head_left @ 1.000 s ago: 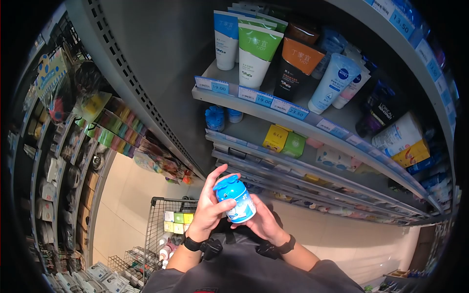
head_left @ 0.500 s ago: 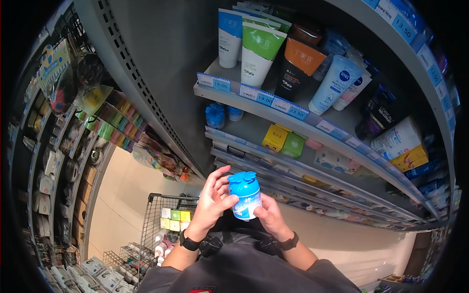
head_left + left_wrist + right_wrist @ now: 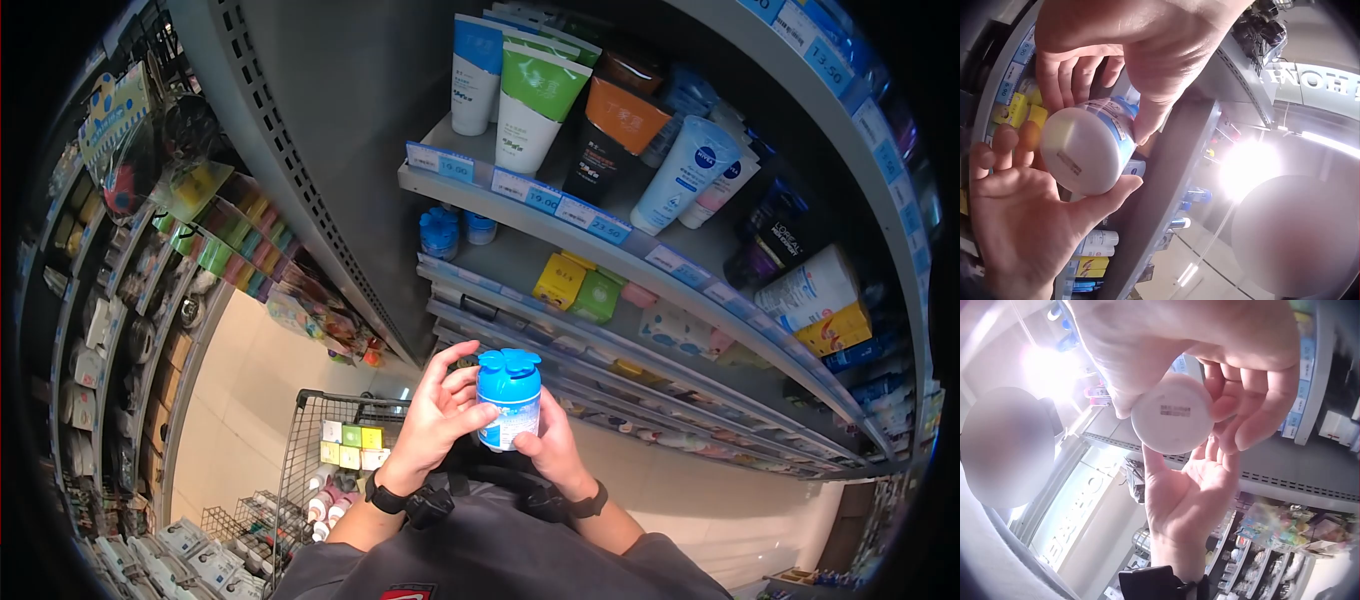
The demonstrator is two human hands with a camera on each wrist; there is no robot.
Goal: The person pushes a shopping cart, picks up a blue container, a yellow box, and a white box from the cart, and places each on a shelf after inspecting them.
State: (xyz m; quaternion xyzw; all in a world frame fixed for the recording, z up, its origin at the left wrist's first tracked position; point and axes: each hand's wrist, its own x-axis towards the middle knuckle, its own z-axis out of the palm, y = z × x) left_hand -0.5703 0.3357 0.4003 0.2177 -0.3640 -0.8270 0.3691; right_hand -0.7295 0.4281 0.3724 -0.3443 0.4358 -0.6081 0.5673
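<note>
Between both hands is a small white-and-blue plastic jar (image 3: 509, 400) with a petal-shaped blue lid, roughly upright in the head view. My left hand (image 3: 440, 410) has its thumb on the label side; its index finger sticks up beside the lid and the other fingers bend toward the jar. From the other side my right hand (image 3: 556, 448) grips the jar low down, thumb across its front. Both wrist views look at the jar's white base (image 3: 1172, 415), which carries a small printed code. In the right wrist view, the right fingers (image 3: 1254, 419) curl beside the base.
In front, a shelf (image 3: 560, 215) bears face-wash tubes (image 3: 540, 105) with price tags. Similar blue-lidded jars (image 3: 439, 233) and small yellow and green boxes (image 3: 575, 285) stand one level lower. A wire cart (image 3: 300, 440) with boxes and bottles is at my left, near another rack (image 3: 120, 330).
The jar has turned from tilted to upright and shifted slightly right, showing a different part of its label. The right thumb has come round onto its front.
</note>
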